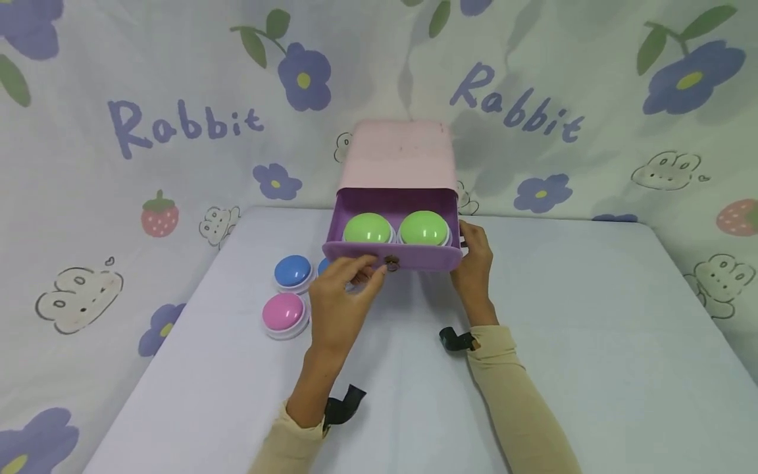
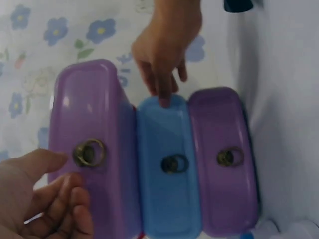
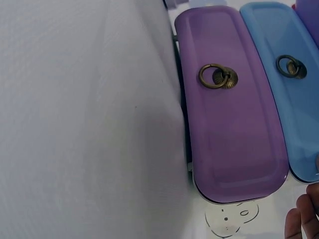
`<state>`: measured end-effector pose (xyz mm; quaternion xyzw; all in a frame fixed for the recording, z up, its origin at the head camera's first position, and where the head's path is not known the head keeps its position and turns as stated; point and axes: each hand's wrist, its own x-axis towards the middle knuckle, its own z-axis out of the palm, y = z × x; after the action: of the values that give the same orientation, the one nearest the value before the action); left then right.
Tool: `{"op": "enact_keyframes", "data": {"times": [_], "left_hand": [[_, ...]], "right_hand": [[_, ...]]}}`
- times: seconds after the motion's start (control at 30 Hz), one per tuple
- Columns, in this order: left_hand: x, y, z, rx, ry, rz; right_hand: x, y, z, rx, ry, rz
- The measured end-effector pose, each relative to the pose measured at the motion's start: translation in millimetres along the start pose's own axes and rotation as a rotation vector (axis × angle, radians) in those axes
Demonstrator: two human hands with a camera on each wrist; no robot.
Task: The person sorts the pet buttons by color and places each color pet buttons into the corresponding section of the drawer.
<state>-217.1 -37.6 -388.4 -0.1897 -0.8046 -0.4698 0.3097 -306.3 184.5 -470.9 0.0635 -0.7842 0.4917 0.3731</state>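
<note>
A small pink-topped drawer cabinet (image 1: 398,155) stands at the table's back. Its purple top drawer (image 1: 423,259) is pulled out and holds two green domed buttons (image 1: 368,228) with white bases. My left hand (image 1: 339,306) is at the drawer front beside the brass ring pull (image 2: 89,153), thumb and loosely bent fingers holding nothing. At the cabinet's right side, my right hand (image 1: 476,266) has its fingers extended, a fingertip touching the end of the blue drawer (image 2: 167,134). That drawer and the purple bottom drawer (image 3: 234,129) are closed.
Left of the cabinet, a blue domed button (image 1: 293,270) and a pink domed button (image 1: 283,312) sit on the white table (image 1: 592,342). Another blue button (image 1: 323,265) is partly hidden behind my left hand. A patterned cloth (image 1: 201,59) hangs behind the cabinet.
</note>
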Motion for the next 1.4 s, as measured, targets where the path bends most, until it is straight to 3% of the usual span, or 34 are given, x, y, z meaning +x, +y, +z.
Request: {"op": "enact_keyframes", "data": {"times": [0.17, 0.27, 0.43, 0.67, 0.97, 1.4], "left_hand": [[2.9, 5.5, 1.9, 0.135, -0.075, -0.035], [7.4, 7.7, -1.0, 0.164, -0.098, -0.056], [14.1, 7.3, -2.5, 0.112, -0.126, -0.059], [17.3, 4.1, 4.4, 0.065, -0.092, -0.043], [17.2, 2.3, 9.7, 0.075, -0.095, -0.069], [21.8, -3.7, 14.0, 0.065, -0.073, -0.029]], "right_hand": [[-6.5, 0.4, 4.4, -0.012, -0.024, 0.027], [-7.7, -0.2, 6.9, -0.006, -0.026, 0.015], [-3.7, 0.3, 6.8, 0.002, 0.003, -0.020], [2.1, 1.6, 4.8, -0.020, 0.016, -0.024], [-1.7, 3.7, 5.0, -0.046, 0.010, 0.014], [-1.0, 3.7, 2.2, -0.064, 0.011, 0.046]]}}
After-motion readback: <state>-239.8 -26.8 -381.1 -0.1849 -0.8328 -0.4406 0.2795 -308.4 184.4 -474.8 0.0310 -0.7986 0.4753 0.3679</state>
